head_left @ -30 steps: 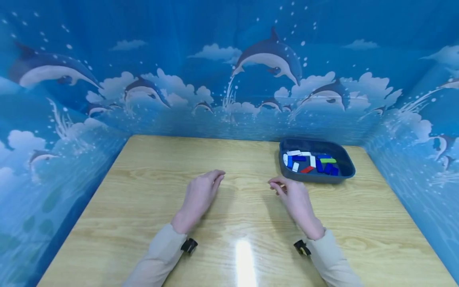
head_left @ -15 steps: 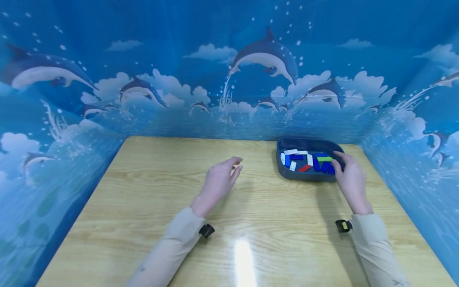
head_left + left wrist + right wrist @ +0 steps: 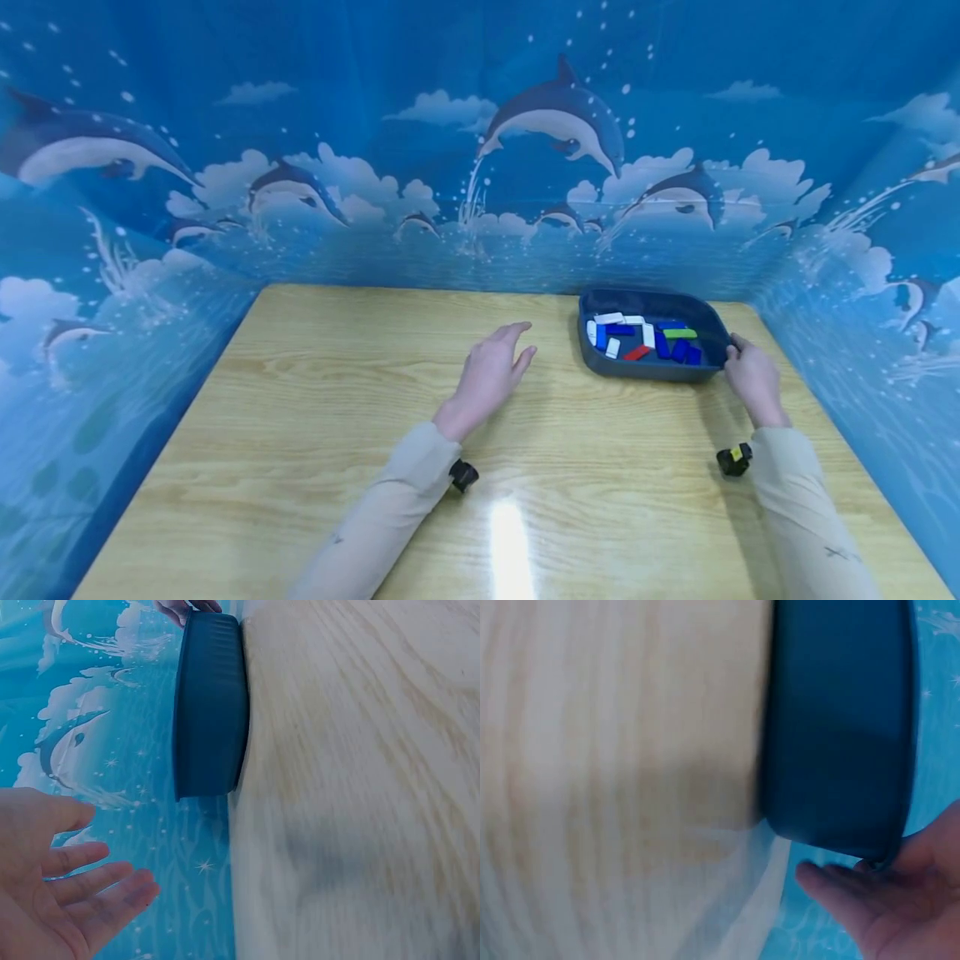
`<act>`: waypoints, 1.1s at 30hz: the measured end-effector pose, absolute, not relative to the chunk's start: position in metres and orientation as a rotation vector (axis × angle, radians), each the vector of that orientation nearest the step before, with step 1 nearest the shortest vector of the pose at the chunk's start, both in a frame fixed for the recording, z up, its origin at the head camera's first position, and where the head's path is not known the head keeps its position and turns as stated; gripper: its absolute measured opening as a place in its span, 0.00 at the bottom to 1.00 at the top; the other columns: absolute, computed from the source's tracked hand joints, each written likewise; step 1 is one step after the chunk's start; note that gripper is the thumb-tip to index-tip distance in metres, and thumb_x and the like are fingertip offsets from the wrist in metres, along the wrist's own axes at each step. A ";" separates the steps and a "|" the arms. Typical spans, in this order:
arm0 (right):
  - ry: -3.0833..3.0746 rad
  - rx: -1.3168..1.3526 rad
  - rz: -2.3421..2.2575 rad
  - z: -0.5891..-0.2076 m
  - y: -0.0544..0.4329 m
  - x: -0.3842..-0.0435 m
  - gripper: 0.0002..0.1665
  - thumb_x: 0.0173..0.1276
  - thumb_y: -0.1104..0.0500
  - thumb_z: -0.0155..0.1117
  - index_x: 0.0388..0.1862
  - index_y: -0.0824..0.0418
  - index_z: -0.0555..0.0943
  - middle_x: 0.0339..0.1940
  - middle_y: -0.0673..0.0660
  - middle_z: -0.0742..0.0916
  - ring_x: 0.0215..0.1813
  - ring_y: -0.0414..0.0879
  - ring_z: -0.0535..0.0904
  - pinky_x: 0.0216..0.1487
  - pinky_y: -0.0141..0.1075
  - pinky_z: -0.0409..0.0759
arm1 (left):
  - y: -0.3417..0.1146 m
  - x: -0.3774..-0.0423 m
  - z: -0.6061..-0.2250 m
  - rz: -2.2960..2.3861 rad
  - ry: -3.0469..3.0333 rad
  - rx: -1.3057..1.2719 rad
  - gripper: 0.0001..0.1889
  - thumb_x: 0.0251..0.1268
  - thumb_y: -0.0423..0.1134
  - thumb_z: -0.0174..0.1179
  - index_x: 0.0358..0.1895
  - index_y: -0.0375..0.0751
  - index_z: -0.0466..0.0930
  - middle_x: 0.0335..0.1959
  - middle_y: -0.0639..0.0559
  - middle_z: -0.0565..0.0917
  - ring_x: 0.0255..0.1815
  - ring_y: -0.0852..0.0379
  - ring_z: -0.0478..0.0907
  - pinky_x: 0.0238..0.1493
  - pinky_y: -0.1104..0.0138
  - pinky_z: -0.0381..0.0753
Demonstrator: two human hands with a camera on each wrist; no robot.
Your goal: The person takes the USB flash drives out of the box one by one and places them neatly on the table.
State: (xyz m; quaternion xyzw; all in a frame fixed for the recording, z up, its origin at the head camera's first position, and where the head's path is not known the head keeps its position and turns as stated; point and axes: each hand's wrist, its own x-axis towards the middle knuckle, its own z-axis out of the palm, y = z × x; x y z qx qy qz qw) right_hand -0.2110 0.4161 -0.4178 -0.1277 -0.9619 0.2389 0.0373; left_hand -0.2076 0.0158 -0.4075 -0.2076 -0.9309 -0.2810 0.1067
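Observation:
A dark blue plastic basin (image 3: pixel 652 371) stands at the back right of the table, with several small flat blocks lying inside. Most of these are white or dark blue; one is a green block (image 3: pixel 680 333) and one a red block (image 3: pixel 637 353). My right hand (image 3: pixel 754 380) holds the basin's right end by the rim. In the right wrist view its fingers (image 3: pixel 840 896) lie beneath the rim's corner. My left hand (image 3: pixel 491 371) hovers over the table left of the basin, fingers extended and nothing in them. The left wrist view shows its fingers (image 3: pixel 90 889) spread apart from the basin wall.
The wooden table (image 3: pixel 337 400) runs back to a blue curtain (image 3: pixel 420 125) printed with dolphins, which also flanks both sides. A bright light reflection (image 3: pixel 512 550) shows near the front. Black wrist cameras sit at both cuffs.
My right hand has moved right, over the basin's end, and now grips its rim. My left hand has shifted right toward the basin, its fingers opening out. The basin has hardly moved.

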 end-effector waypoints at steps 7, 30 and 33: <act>-2.920 -0.426 0.732 -0.424 0.417 -0.214 0.30 0.83 0.60 0.31 0.74 0.79 0.59 0.68 0.83 0.68 0.62 0.79 0.70 0.61 0.68 0.68 | 0.026 -0.211 -0.418 -0.890 -2.783 -0.618 0.25 0.78 0.46 0.56 0.72 0.39 0.70 0.67 0.41 0.78 0.58 0.45 0.83 0.58 0.56 0.84; -2.852 -0.331 0.737 -0.432 0.388 -0.209 0.27 0.83 0.62 0.37 0.69 0.82 0.64 0.27 0.75 0.80 0.17 0.50 0.66 0.23 0.44 0.68 | 0.039 -0.211 -0.427 -0.944 -2.881 -0.557 0.31 0.78 0.48 0.56 0.76 0.38 0.62 0.70 0.38 0.74 0.60 0.42 0.81 0.63 0.54 0.81; -2.856 -0.326 0.755 -0.433 0.383 -0.209 0.27 0.83 0.62 0.37 0.70 0.81 0.64 0.24 0.72 0.78 0.17 0.48 0.65 0.23 0.41 0.65 | 0.039 -0.211 -0.427 -0.948 -2.887 -0.554 0.32 0.77 0.48 0.57 0.77 0.38 0.61 0.71 0.37 0.73 0.61 0.41 0.80 0.64 0.52 0.80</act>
